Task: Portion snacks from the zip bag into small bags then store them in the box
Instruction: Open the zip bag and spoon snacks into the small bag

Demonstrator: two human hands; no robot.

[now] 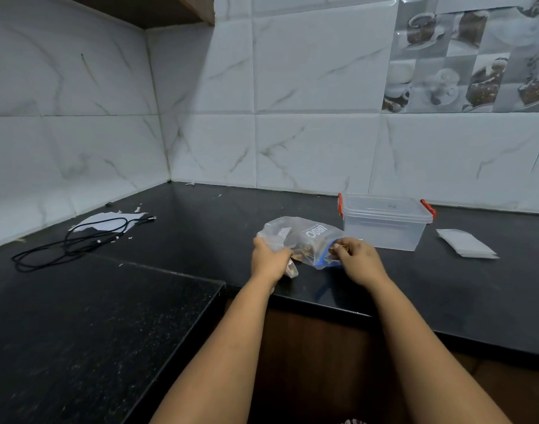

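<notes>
A clear zip bag (306, 237) with a blue zip strip and brown snacks inside lies on the black counter (201, 228). My left hand (269, 260) grips the bag's left end, and a small clear bag with a snack shows under it. My right hand (355, 260) pinches a brown snack at the bag's blue mouth. Behind and to the right stands the clear plastic box (384, 223) with its lid on and red side clips. A stack of small white bags (467, 243) lies flat to the right of the box.
A coiled black cable (72, 240) rests on white paper (106, 221) at the counter's left, with paper scraps nearby. Marble-look tiled walls close the back and left. The counter's front edge runs just below my hands, with a lower black slab at the left.
</notes>
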